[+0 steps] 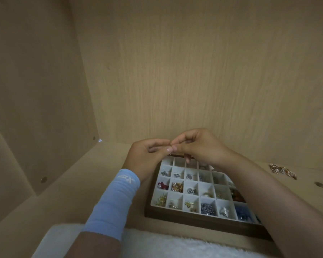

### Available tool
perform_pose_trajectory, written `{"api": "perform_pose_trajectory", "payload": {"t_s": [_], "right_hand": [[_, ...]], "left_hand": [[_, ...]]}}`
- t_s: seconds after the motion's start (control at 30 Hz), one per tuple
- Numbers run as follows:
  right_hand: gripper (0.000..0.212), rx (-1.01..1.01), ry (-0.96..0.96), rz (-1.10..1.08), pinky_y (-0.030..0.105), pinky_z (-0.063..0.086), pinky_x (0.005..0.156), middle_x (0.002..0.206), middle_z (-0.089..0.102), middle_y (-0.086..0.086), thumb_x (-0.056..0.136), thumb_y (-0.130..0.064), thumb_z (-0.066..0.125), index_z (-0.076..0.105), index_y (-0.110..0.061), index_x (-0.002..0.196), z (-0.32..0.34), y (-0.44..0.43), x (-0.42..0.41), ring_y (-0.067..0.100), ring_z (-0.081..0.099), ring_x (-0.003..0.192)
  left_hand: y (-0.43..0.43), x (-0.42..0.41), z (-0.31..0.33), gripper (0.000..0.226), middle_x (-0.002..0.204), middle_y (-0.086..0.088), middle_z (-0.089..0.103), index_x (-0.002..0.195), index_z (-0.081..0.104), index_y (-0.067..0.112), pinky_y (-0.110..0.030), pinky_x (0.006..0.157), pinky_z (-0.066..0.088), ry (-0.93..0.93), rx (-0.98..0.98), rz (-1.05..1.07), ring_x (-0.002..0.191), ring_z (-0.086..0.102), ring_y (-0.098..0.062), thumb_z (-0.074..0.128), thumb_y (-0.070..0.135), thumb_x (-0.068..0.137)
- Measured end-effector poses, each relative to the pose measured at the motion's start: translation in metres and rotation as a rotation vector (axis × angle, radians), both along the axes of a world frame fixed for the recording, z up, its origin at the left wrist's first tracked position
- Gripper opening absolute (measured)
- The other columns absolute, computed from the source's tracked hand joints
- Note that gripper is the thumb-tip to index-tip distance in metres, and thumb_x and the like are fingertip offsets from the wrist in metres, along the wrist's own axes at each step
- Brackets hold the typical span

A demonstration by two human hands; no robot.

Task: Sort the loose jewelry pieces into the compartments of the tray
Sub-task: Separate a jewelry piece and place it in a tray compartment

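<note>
Place: a home closet or cupboard compartment is being suggested.
Walls: the space is being enclosed by a wood-grain back panel and side panel.
Fittings: round metal furniture connectors are being shown in the boards.
Contents: a jewelry tray is being kept on the shelf board, beside white fluffy fabric.

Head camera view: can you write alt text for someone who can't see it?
A left hand and right hand meet fingertip to fingertip over a wooden tray of jewelry compartments; anything pinched is too small to see. Loose rings lie on the shelf at right.
</note>
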State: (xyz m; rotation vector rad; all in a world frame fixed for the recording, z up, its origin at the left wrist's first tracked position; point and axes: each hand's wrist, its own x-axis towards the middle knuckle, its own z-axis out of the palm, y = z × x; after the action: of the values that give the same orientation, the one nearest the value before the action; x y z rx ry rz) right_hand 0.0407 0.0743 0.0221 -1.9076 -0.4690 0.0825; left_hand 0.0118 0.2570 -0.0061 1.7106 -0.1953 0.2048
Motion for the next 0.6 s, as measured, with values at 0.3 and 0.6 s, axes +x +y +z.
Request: {"api": "perform_pose_trajectory", "payload": {"t_s": [0.3, 0.6], "right_hand": [[0.007, -0.146, 0.02, 0.058, 0.02, 0.047, 0.052, 0.083, 0.077, 0.011, 0.084, -0.013, 0.079, 0.078, -0.011, 0.09, 0.0, 0.01, 0.027, 0.01, 0.056, 0.05], [0.008, -0.225, 0.066, 0.125, 0.019, 0.05, 0.053, 0.083, 0.078, 0.007, 0.084, -0.011, 0.079, 0.078, -0.01, 0.092, -0.005, 0.011, 0.041, 0.016, 0.058, 0.06]], "left_hand": [[0.007, 0.015, -0.017, 0.019, 0.082, -0.003, 0.077, 0.088, 0.076, 0.022, -0.016, 0.076, 0.055, 0.024, -0.057, 0.091, 0.079, 0.072, -0.009, 0.077, 0.005, 0.079], [0.008, 0.022, -0.028, 0.014, 0.074, -0.004, 0.074, 0.089, 0.071, 0.017, -0.016, 0.065, 0.054, 0.057, 0.008, 0.058, 0.067, 0.069, -0.007, 0.076, 0.007, 0.08]]}}
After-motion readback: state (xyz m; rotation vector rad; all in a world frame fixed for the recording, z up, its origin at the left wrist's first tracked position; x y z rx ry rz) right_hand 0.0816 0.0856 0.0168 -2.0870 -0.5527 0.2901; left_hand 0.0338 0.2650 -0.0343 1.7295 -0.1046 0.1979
